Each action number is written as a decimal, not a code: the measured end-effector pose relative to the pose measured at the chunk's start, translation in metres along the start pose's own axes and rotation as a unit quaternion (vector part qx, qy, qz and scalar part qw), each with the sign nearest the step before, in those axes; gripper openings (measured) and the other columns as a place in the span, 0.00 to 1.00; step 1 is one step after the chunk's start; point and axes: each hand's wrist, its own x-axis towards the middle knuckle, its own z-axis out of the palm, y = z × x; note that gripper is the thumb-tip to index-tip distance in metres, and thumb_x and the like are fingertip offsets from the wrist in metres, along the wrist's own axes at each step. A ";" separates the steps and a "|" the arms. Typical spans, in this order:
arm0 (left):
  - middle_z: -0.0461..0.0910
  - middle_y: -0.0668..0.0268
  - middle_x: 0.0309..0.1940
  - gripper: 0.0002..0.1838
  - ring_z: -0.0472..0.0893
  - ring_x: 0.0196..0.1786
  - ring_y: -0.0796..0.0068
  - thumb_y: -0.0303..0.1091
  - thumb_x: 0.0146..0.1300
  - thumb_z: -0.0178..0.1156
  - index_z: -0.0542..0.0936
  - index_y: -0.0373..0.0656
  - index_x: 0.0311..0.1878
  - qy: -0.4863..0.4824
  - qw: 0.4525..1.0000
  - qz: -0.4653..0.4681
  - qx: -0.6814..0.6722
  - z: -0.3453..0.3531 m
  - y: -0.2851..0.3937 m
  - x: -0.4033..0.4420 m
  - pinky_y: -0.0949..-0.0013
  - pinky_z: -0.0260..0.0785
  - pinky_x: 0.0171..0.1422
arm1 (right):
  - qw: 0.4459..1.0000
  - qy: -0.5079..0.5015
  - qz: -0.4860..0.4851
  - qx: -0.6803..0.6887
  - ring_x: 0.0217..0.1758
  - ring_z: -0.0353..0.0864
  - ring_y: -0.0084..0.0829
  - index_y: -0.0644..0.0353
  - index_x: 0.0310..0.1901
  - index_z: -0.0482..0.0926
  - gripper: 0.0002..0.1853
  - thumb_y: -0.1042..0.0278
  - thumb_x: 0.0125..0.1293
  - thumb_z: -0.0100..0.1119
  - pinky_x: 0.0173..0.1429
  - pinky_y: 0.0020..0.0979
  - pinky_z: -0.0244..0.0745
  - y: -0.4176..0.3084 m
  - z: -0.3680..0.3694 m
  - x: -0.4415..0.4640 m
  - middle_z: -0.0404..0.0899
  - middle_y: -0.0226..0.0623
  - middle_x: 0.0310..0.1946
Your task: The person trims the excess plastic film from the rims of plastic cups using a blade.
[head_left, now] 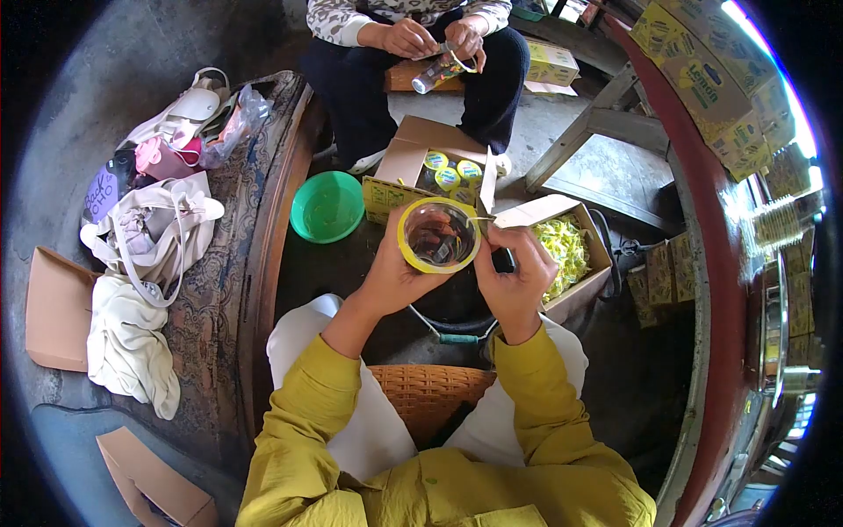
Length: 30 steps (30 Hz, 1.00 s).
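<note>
My left hand [392, 268] is wrapped round a clear plastic jar [439, 235] with a yellow rim, its open mouth facing up towards me. Dark and reddish shapes show inside it, too unclear to name. At the jar's right side my right hand [518, 274] pinches a thin strip [481, 219] between thumb and finger, close to the rim. Just beyond the jar stands a cardboard box [380, 200] holding several yellow-lidded cups [447, 178]. Right of my right hand lies an open box [599, 274] full of small yellow-green packets [562, 255].
Opposite, a co-worker's hands [436, 39] hold a similar container [432, 75]. A green basin [327, 207] sits left of the boxes. Bags and cloth [132, 338] lie on the patterned bench [211, 342]. A wooden frame [584, 132] stands to the right. A bucket handle [457, 338] shows below my hands.
</note>
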 end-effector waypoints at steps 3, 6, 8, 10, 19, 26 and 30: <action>0.69 0.61 0.46 0.35 0.71 0.50 0.72 0.27 0.44 0.68 0.60 0.38 0.55 0.002 1.000 0.003 0.015 -0.001 0.003 0.002 0.70 0.65 0.53 | 1.000 0.000 0.010 0.012 0.21 0.76 0.27 0.65 0.27 0.76 0.07 0.85 0.44 0.61 0.26 0.23 0.69 0.000 0.000 0.000 0.75 0.37 0.19; 0.69 0.61 0.47 0.35 0.71 0.50 0.72 0.28 0.45 0.67 0.60 0.38 0.55 0.009 1.000 -0.005 0.019 -0.001 0.002 0.001 0.70 0.65 0.53 | 1.000 -0.004 0.016 0.009 0.21 0.76 0.27 0.65 0.27 0.76 0.07 0.85 0.44 0.61 0.26 0.23 0.69 -0.002 0.000 0.000 0.75 0.37 0.19; 0.69 0.61 0.47 0.34 0.71 0.50 0.72 0.28 0.45 0.67 0.60 0.38 0.55 0.017 0.999 -0.003 0.028 -0.002 0.002 0.001 0.70 0.66 0.53 | 1.000 -0.009 0.022 0.011 0.20 0.76 0.27 0.66 0.27 0.76 0.07 0.85 0.44 0.61 0.26 0.23 0.69 -0.002 0.000 -0.001 0.75 0.37 0.19; 0.69 0.61 0.47 0.33 0.71 0.49 0.73 0.27 0.46 0.66 0.60 0.38 0.55 0.003 1.000 -0.017 0.013 -0.004 0.001 0.002 0.71 0.66 0.53 | 0.999 -0.016 0.032 0.017 0.20 0.76 0.27 0.66 0.27 0.76 0.07 0.85 0.44 0.61 0.26 0.23 0.69 0.000 0.000 -0.002 0.75 0.37 0.19; 0.68 0.64 0.47 0.32 0.72 0.48 0.75 0.26 0.45 0.65 0.61 0.40 0.54 -0.018 1.000 -0.014 0.008 0.000 0.004 0.001 0.72 0.65 0.51 | 1.000 0.004 -0.002 -0.017 0.21 0.75 0.29 0.66 0.28 0.76 0.08 0.85 0.43 0.60 0.26 0.24 0.69 0.003 0.003 -0.006 0.74 0.39 0.20; 0.68 0.64 0.47 0.32 0.72 0.48 0.75 0.25 0.45 0.64 0.61 0.42 0.54 -0.026 0.998 -0.048 -0.034 -0.002 0.003 0.001 0.73 0.65 0.50 | 0.998 -0.046 0.019 0.030 0.21 0.76 0.29 0.66 0.28 0.76 0.08 0.85 0.44 0.60 0.26 0.24 0.69 0.003 -0.005 0.003 0.74 0.38 0.19; 0.68 0.64 0.47 0.32 0.72 0.48 0.75 0.25 0.44 0.64 0.62 0.42 0.54 -0.023 0.998 -0.039 -0.053 -0.001 0.001 0.001 0.72 0.65 0.50 | 0.999 -0.042 0.009 0.017 0.21 0.76 0.29 0.66 0.28 0.76 0.08 0.85 0.44 0.60 0.26 0.24 0.70 0.004 -0.004 0.001 0.74 0.38 0.20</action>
